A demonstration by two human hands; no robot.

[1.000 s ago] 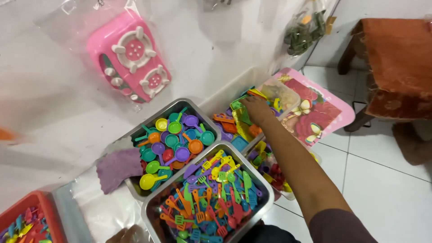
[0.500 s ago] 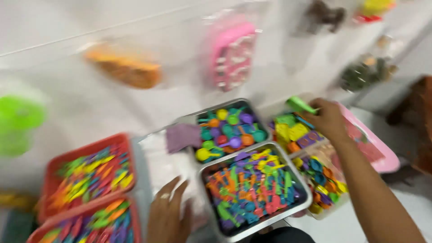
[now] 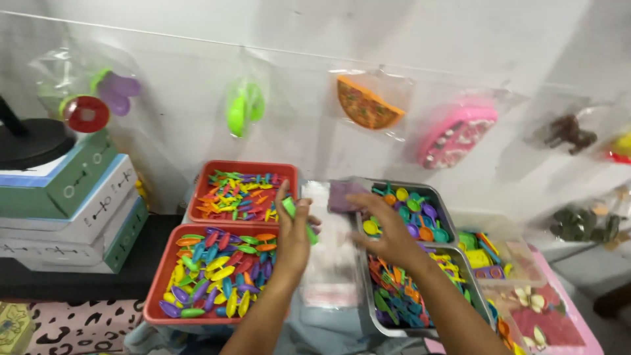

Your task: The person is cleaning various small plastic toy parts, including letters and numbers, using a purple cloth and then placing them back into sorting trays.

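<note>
2 bare forearms, no sleeves in view up to the bottom edge of the frame. No watch, no bracelet at either wrist. Left hand [image 3: 294,230] seen from the back, slim fingers, short plain nails, no ring to be made out. Right hand [image 3: 388,230] also seen from the back, knuckles and tendons showing, fingers bare. No gloves, no bandage, no marks on either. Below, between the forearms, a patch of pale blue cloth, likely clothing, too little seen to tell its kind.
</note>
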